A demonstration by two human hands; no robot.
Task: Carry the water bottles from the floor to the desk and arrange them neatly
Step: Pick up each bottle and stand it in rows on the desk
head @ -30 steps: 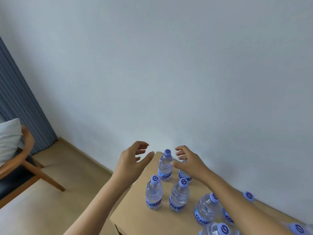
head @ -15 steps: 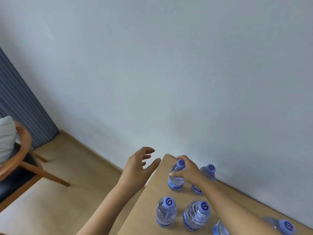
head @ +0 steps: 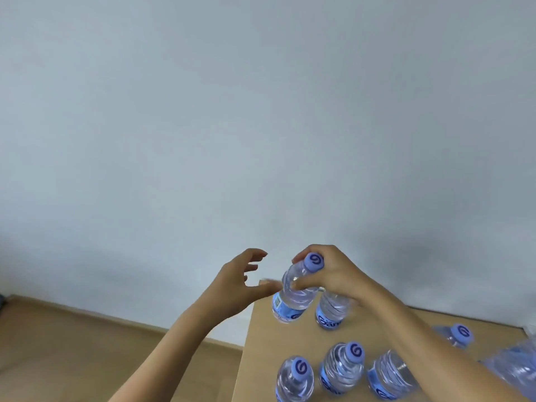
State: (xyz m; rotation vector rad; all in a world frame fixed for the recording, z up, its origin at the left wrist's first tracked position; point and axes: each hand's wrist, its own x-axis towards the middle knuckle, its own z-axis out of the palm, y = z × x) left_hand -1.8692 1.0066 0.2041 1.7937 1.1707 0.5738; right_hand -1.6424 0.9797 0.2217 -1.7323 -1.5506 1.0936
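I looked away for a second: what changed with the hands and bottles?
The right hand closed on the corner bottle by its neck and tilted it toward the left. The left hand, open, moved in beside it. The other bottles stayed upright on the desk.

A plain indoor room is shown, perhaps a home or an office; which one cannot be told. A bare pale wall (head: 261, 126) is met by a wooden floor (head: 72, 352) with a skirting board, and a light wooden surface (head: 261, 343) is set against the wall.
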